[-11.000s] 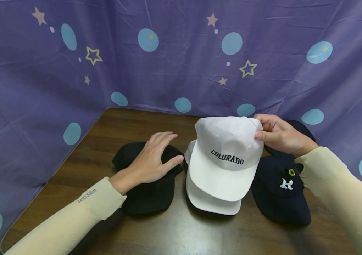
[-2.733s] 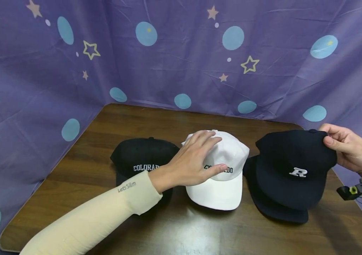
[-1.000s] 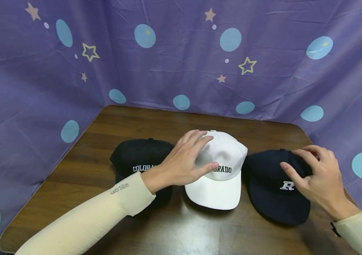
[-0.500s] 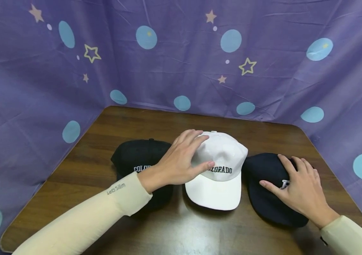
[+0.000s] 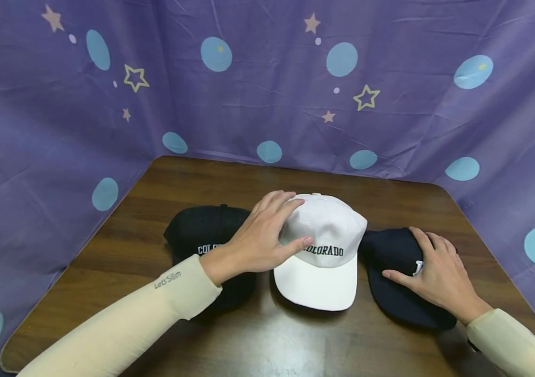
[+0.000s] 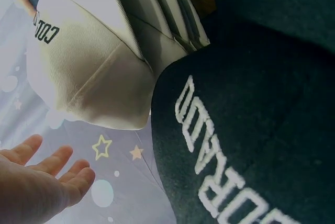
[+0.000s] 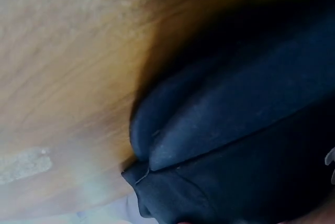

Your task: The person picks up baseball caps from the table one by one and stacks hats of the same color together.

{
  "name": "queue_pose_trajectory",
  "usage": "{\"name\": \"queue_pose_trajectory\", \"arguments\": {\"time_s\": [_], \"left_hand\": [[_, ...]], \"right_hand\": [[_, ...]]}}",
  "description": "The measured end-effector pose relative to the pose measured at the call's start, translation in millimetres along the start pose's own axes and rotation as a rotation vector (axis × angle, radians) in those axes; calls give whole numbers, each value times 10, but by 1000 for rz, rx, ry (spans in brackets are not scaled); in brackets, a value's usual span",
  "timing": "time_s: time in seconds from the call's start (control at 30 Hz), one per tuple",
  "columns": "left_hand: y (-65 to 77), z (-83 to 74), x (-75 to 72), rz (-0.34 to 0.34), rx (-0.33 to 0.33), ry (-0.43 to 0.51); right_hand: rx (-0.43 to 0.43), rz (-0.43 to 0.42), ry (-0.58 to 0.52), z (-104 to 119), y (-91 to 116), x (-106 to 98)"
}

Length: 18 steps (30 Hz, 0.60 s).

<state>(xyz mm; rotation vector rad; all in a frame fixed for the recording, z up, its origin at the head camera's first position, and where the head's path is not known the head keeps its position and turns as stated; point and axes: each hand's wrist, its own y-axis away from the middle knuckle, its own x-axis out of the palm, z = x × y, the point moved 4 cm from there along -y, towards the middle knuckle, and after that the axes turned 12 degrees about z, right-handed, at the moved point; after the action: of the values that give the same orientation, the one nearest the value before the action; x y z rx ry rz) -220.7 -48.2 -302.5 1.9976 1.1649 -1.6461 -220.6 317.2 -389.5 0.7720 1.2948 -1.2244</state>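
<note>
Three piles of baseball caps stand in a row in the head view. My left hand (image 5: 260,235) is held, fingers extended, between the black cap (image 5: 196,228) and the white cap (image 5: 330,230) lettered COLORADO; contact with either is unclear. My right hand (image 5: 439,275) rests on the crown of the navy cap (image 5: 387,254), fingers spread, partly covering its white letter. In the left wrist view, the fingers of my left hand (image 6: 44,179) are relaxed below the white cap (image 6: 99,72), with several brims layered together. The right wrist view shows layered brims on the navy cap (image 7: 220,119).
The caps sit on a brown wooden table (image 5: 267,340) with rounded corners. Behind and beside it hangs a purple curtain (image 5: 272,94) printed with stars and blue ovals.
My right hand earlier held a white cap over the middle pile, then a navy cap over the right one. It released that cap and moved onto its crown. My left hand drifted slightly left.
</note>
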Motion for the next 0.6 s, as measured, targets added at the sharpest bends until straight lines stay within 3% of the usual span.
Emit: {"name": "queue_pose_trajectory", "arguments": {"time_s": [0.4,0.6], "left_hand": [[68,89,-33,9,-27,30],[131,220,-77,7,-57,20]], "right_hand": [[35,28,4,-41,-23,-18],[48,26,3,-12,4,-94]]}}
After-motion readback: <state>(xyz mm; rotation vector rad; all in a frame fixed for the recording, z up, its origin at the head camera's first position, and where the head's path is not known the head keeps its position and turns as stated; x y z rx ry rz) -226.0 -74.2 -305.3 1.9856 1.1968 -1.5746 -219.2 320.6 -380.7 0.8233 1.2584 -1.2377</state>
